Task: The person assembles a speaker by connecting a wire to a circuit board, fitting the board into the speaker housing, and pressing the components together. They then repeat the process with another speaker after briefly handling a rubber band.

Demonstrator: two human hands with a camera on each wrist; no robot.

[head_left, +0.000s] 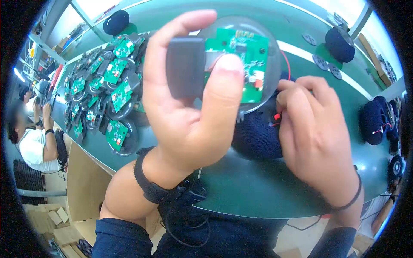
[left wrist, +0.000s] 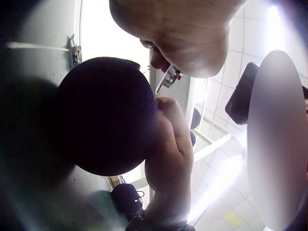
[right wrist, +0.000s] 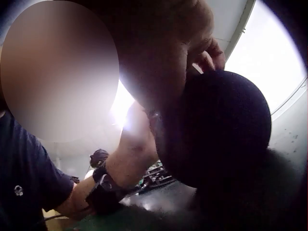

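My left hand (head_left: pixel 185 103) holds up a clear round plastic cover (head_left: pixel 274 69), its thumb lying over the green circuit board (head_left: pixel 254 47) fixed on it. A black rectangular block (head_left: pixel 185 60) on the same piece lies against the palm. Lower down, my right hand (head_left: pixel 316 129) has its fingers curled at the top of a round body in dark knitted fabric (head_left: pixel 258 139), pinching at a thin red wire (head_left: pixel 287 64). Beside those fingertips shows a small red connector (head_left: pixel 277 116). The right wrist view has the dark round body (right wrist: pixel 226 130) under the fingers, resting on the table.
Many similar clear covers with green boards (head_left: pixel 116 94) are heaped on the green table (head_left: pixel 258 185) at left. More dark fabric bodies (head_left: pixel 340 45) stand at the far side and right, near flat grey discs (head_left: pixel 320 62). Another person (head_left: pixel 41 146) sits at left.
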